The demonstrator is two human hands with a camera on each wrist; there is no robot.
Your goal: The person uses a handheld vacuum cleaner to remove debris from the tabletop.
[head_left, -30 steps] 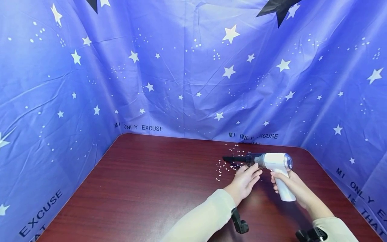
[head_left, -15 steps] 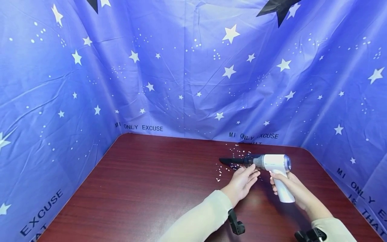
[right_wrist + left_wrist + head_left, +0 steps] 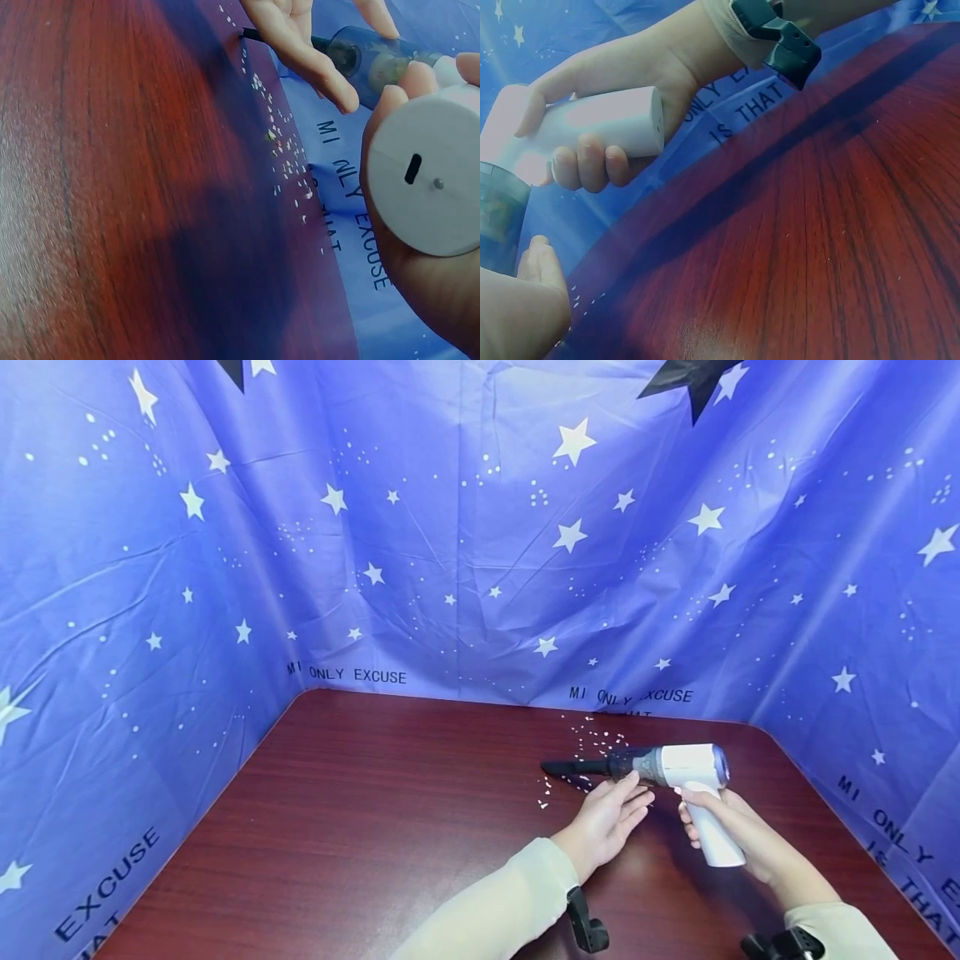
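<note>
A white handheld vacuum cleaner (image 3: pixel 690 766) with a clear dust cup and a long black nozzle (image 3: pixel 577 767) points left, low over the table. My right hand (image 3: pixel 752 842) grips its handle, and the left wrist view shows the fingers wrapped round that handle (image 3: pixel 607 124). Under the dust cup is my left hand (image 3: pixel 600 822), its fingers fairly straight and its thumb against the cup's side. Small white scraps (image 3: pixel 606 735) lie scattered around the nozzle. In the right wrist view, the scraps (image 3: pixel 259 82) spread near the table's edge, beyond the round handle base (image 3: pixel 420 210).
The dark red wooden table (image 3: pixel 360 802) has a blue star-printed curtain (image 3: pixel 450 527) on its back and both sides. A black wrist mount (image 3: pixel 587 922) hangs at the left sleeve, another wrist mount (image 3: pixel 783 943) at the right.
The nozzle tip has moved slightly left and toward the person, lower among the scraps. Fewer scraps show left of the nozzle. Both hands keep their places on the vacuum cleaner.
</note>
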